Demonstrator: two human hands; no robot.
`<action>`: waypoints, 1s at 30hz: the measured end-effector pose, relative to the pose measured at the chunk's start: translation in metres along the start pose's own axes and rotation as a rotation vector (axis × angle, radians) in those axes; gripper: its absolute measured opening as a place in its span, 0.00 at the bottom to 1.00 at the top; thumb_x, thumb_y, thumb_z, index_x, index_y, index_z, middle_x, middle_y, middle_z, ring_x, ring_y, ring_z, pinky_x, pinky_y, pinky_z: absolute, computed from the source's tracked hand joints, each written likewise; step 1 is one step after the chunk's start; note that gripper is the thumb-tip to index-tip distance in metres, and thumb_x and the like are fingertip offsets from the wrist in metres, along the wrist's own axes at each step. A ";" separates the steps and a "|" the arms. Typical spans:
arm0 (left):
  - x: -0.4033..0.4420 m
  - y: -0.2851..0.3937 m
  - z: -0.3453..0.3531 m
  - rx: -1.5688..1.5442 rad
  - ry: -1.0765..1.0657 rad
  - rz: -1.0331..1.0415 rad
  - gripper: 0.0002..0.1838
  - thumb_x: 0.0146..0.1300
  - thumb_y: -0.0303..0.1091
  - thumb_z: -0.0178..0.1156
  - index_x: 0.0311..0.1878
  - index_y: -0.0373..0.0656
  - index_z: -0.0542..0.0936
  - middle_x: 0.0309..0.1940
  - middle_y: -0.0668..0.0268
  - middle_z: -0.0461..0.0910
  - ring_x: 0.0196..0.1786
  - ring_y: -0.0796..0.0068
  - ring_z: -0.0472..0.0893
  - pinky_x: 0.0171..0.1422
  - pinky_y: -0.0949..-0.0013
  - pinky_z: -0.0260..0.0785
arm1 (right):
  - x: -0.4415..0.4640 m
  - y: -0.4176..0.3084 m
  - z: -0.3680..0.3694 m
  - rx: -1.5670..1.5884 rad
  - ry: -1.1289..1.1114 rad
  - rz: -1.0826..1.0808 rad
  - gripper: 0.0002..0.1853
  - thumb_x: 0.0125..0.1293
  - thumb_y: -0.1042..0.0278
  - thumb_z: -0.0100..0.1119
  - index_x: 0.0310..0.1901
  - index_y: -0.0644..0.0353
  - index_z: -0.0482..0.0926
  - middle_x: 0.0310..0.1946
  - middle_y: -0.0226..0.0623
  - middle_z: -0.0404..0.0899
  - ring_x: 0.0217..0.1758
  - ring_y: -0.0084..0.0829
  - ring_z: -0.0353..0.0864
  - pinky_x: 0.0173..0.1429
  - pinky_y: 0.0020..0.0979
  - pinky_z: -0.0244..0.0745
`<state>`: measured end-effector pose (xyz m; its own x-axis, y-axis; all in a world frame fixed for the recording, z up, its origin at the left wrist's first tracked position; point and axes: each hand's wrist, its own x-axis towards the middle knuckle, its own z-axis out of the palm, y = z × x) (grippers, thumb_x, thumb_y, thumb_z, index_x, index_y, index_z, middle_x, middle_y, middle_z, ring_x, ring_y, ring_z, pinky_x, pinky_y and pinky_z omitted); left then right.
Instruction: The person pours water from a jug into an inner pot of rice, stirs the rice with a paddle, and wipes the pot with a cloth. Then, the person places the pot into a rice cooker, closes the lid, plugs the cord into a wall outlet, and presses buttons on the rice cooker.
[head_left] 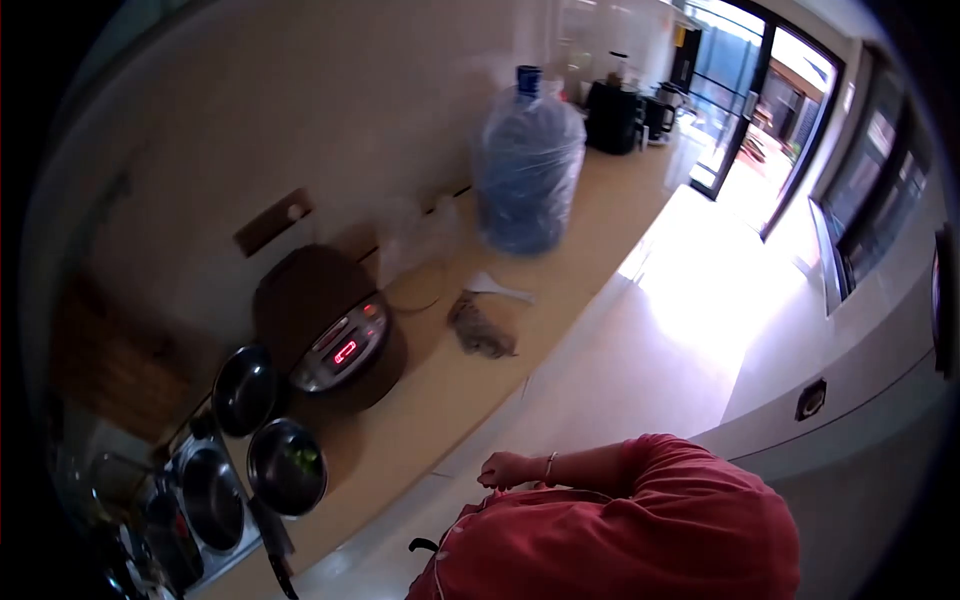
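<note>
My right hand (506,470) is held in front of my body, with a bracelet on the wrist and a red sleeve above it. Its fingers are curled closed, and nothing shows in them. It is apart from the counter (425,425). My left hand is out of view. Closest on the counter are a dark rice cooker (325,325) with a lit red display and a small crumpled bag (482,327) beside a white utensil (498,288). A black pan (287,468) with something green inside sits near the counter edge.
A large blue water bottle (530,175) in clear plastic stands farther along, before black appliances (613,115). Another pan (245,390), a knife (272,545) and a pan on the stove (212,498) are at left. Pale floor (640,365) leads to an open glass door (735,95).
</note>
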<state>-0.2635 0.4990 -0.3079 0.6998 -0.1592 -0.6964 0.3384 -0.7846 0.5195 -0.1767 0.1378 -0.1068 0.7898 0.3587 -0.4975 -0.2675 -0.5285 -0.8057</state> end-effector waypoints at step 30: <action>0.107 0.491 0.072 0.272 -0.578 0.574 0.23 0.56 0.50 0.61 0.44 0.38 0.78 0.35 0.60 0.82 0.39 0.71 0.81 0.44 0.67 0.71 | -0.201 0.238 -0.138 0.202 0.736 0.309 0.18 0.62 0.55 0.52 0.36 0.64 0.81 0.29 0.42 0.82 0.30 0.34 0.82 0.40 0.34 0.76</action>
<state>-0.0676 0.0532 -0.1634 0.2614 -0.7979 -0.5432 -0.1845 -0.5937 0.7832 -0.3229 -0.1659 -0.1545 0.8053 -0.4137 -0.4247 -0.5707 -0.3467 -0.7444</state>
